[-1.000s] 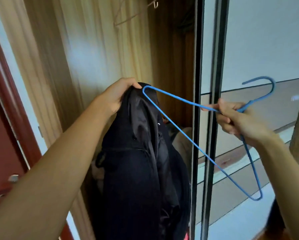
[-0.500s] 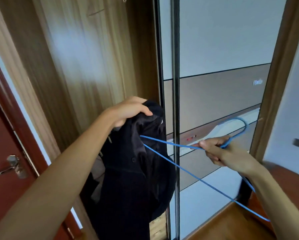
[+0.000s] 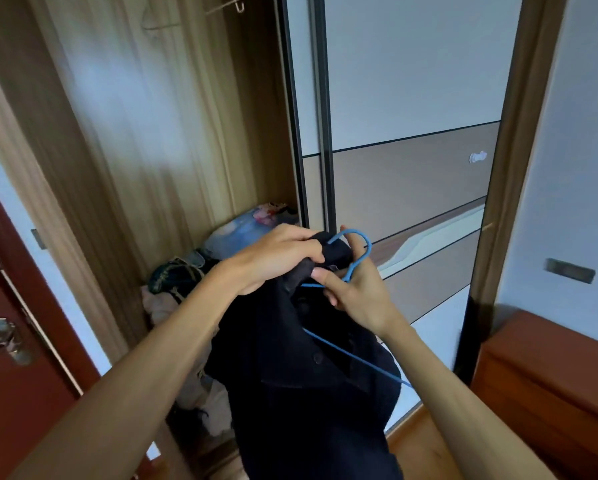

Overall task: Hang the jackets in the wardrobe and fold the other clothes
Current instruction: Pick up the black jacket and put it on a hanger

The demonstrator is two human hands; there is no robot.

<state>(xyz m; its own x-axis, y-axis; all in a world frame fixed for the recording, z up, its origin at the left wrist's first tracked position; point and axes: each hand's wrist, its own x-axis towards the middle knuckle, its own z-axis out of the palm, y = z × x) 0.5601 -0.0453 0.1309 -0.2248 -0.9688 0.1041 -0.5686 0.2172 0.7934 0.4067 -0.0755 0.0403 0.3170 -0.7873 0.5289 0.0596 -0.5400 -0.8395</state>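
A dark navy jacket (image 3: 301, 386) hangs in front of me, its buttoned front facing the camera. My left hand (image 3: 276, 258) grips the jacket's collar at the top. My right hand (image 3: 356, 292) holds the neck of a blue wire hanger (image 3: 354, 258), whose hook sticks up beside the collar. One blue arm of the hanger runs down across the jacket to the lower right; the other end is hidden inside the cloth. The open wooden wardrobe (image 3: 145, 140) is behind, with a hanging rail (image 3: 228, 5) at the top.
A heap of clothes and bags (image 3: 200, 271) lies on the wardrobe floor. The sliding wardrobe door (image 3: 408, 140) stands to the right. A red-brown room door (image 3: 10, 358) with a metal handle is on the left. A red-brown cabinet (image 3: 550, 382) is at the lower right.
The jacket and both hands have dropped lower in view. My right hand has brought the hanger in to the collar, and the hanger's arm now lies inside the jacket.
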